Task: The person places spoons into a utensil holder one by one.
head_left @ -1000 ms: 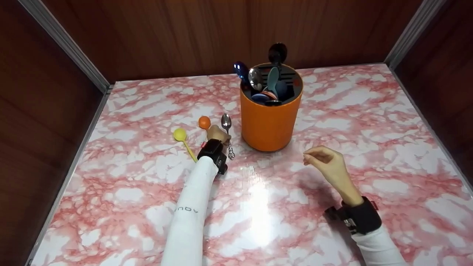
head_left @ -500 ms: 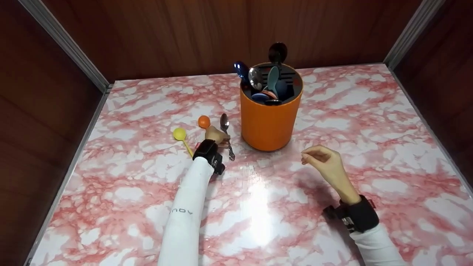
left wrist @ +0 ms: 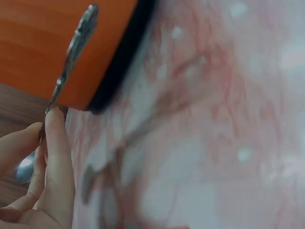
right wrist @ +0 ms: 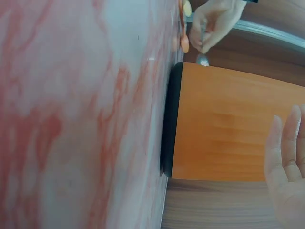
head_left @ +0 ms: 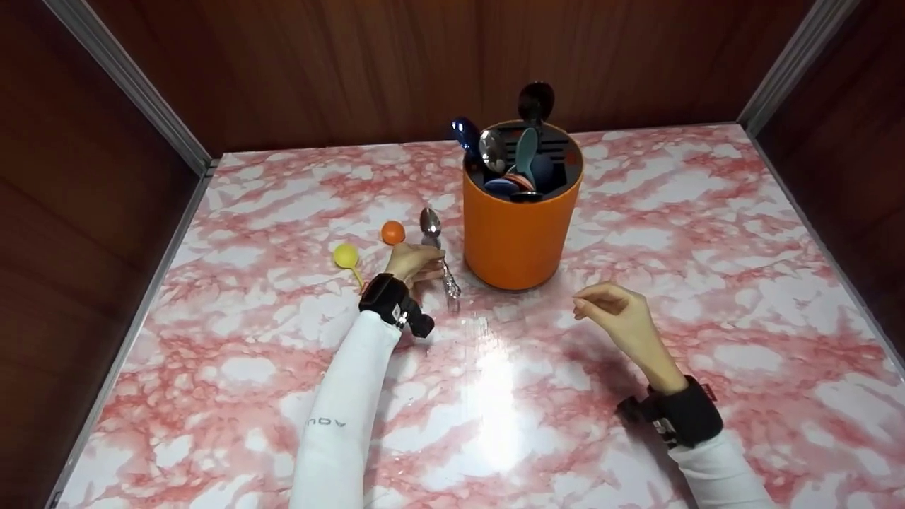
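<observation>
My left hand pinches the handle of a silver metal spoon between thumb and fingers, left of an orange holder. In the left wrist view the spoon's ornate handle stands clear of the table, its shadow on the marbled surface; the fingers partly hide its bowl. An orange spoon and a yellow spoon lie just left of that hand, their handles partly covered. My right hand hovers right of the holder with loosely bent fingers and holds nothing.
Several spoons, among them a blue one, a teal one and a tall black one, stand in the holder's slotted top. Wooden walls with metal edging enclose the pink-and-white marbled table at the back and sides.
My left hand has raised the silver spoon off the table and moved slightly right, with the handle end swinging right. The right hand has shifted only a little to the left.
</observation>
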Demonstrator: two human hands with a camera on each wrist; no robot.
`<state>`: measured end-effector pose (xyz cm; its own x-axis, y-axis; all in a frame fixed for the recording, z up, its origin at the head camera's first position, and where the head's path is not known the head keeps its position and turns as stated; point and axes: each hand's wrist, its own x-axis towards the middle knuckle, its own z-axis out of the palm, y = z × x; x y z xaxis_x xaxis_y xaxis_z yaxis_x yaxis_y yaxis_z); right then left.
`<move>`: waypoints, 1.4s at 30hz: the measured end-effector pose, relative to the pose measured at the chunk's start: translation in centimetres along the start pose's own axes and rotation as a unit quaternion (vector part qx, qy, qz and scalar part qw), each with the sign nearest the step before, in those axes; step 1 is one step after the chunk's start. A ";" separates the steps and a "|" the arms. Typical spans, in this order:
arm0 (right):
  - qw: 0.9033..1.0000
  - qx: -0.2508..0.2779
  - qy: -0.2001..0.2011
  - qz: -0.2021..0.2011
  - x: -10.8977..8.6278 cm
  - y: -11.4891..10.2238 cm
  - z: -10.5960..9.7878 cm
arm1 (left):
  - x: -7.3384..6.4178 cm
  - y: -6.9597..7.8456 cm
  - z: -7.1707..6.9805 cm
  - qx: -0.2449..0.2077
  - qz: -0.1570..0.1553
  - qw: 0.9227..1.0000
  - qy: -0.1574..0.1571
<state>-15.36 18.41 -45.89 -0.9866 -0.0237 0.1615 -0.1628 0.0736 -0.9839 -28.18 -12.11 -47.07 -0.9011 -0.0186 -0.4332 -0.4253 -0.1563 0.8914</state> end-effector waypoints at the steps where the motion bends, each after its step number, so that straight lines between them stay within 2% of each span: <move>1: 1.000 0.004 -0.002 -0.003 0.0 0.1 0.0 | -0.3 0.1 0.0 -0.010 0.005 1.000 -0.007; 6: 1.000 0.018 -0.014 -0.012 -0.1 0.3 0.1 | -1.1 0.2 0.0 -0.027 0.020 0.999 -0.035; 14: 0.998 0.028 -0.040 -0.033 -0.1 0.7 0.3 | -2.2 0.2 0.3 -0.032 0.054 0.997 -0.051; 27: 0.997 0.024 -0.074 -0.008 -0.3 0.5 0.7 | -4.0 -0.2 1.0 -0.043 0.079 0.992 -0.085; 35: 0.996 0.026 -0.085 -0.011 -0.1 0.4 1.3 | -4.9 -0.6 1.7 -0.021 0.111 0.990 -0.088; 42: 0.994 0.009 -0.106 -0.013 0.0 0.4 2.0 | -5.9 -1.3 2.5 -0.030 0.122 0.988 -0.093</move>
<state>-15.43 16.42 -46.38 -0.9572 -0.2349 0.1689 -0.1860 0.0523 -0.9812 -22.52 -9.28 -45.34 -0.9784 0.1181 -0.1696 -0.1929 -0.2281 0.9543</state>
